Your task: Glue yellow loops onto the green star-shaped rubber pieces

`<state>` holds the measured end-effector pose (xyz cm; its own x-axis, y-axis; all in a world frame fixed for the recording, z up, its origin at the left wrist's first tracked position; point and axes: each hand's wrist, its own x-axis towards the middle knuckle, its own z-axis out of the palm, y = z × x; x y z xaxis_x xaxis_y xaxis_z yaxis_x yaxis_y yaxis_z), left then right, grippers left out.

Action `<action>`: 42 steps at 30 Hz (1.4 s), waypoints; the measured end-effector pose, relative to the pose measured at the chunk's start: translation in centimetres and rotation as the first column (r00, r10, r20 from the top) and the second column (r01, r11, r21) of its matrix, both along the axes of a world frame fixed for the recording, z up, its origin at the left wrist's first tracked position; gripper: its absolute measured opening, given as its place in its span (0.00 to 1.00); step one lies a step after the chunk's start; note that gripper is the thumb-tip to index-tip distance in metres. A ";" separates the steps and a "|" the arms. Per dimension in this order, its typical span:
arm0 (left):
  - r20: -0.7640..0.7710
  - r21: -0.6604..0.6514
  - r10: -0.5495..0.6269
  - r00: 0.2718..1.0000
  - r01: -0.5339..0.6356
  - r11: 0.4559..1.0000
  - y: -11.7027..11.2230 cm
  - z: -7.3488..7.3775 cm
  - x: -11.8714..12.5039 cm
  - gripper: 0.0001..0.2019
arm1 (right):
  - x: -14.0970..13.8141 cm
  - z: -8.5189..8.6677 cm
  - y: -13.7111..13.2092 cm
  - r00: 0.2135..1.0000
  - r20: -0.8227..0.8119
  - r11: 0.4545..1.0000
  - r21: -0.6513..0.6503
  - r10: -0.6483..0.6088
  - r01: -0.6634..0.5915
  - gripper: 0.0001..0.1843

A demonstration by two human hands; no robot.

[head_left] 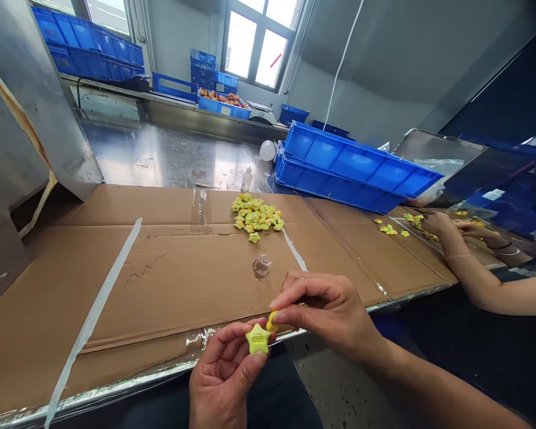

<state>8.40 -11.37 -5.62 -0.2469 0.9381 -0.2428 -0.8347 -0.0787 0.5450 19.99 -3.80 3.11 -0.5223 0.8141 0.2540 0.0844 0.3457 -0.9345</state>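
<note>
Between the thumb and fingers of my left hand (226,372) is a pale yellow-green star-shaped piece (258,339) with a slot-like recess in its face. My right hand (326,310) pinches a small bright yellow piece (272,322) close beside the star's upper right; whether the two touch I cannot tell. Both hands are just over the front edge of the cardboard-covered table (161,298). Beyond them a small clear cup (262,266) stands on the cardboard. Farther back lies a pile of yellow-green stars with yellow and orange parts (256,214).
Stacked blue crates (352,167) stand behind the pile at the right, near a small clear bottle (246,179). At far right a co-worker's hands (440,225) are among similar stars (413,220). A metal panel (40,107) rises on the left.
</note>
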 end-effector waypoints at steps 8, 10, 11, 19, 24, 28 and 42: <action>-0.085 0.033 0.093 0.992 -0.091 0.995 -0.4 -0.1 0.2 0.12 | -0.2 -1.3 -0.6 1.000 0.020 1.000 -0.006 0.013 -0.012 0.02; -0.085 0.035 0.087 0.993 -0.084 0.996 -0.5 -0.1 0.2 0.11 | -0.3 -1.4 -0.6 1.000 0.027 1.000 -0.005 0.010 -0.010 0.03; -0.086 0.035 0.087 0.992 -0.084 0.996 -0.5 -0.1 0.2 0.11 | -0.3 -1.4 -0.6 1.000 0.028 1.000 -0.006 0.008 -0.008 0.04; -0.097 0.058 0.074 0.993 -0.068 0.996 -0.6 -0.2 0.0 0.11 | -0.3 -1.7 -0.5 0.999 0.049 1.000 0.023 0.017 -0.019 0.04; -0.097 0.063 0.077 0.992 -0.071 0.995 -0.5 -0.2 0.1 0.11 | -0.3 -1.8 -0.6 0.998 0.055 0.998 0.044 0.039 -0.041 0.01; -0.105 0.054 0.096 0.990 -0.091 0.994 -0.6 -0.1 0.2 0.11 | -0.3 -1.7 -0.6 0.993 0.115 0.994 0.098 0.038 -0.049 0.01; -0.217 0.067 0.185 0.959 -0.174 0.982 -1.0 0.2 0.2 0.11 | 0.3 -1.5 -0.9 0.970 0.218 0.948 0.273 0.105 -0.163 0.03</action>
<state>8.62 -12.39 -5.43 -0.4550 0.8823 -0.1202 -0.6637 -0.2460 0.7064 20.31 -4.70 1.65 -0.6851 0.6409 0.3463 0.1919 0.6173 -0.7630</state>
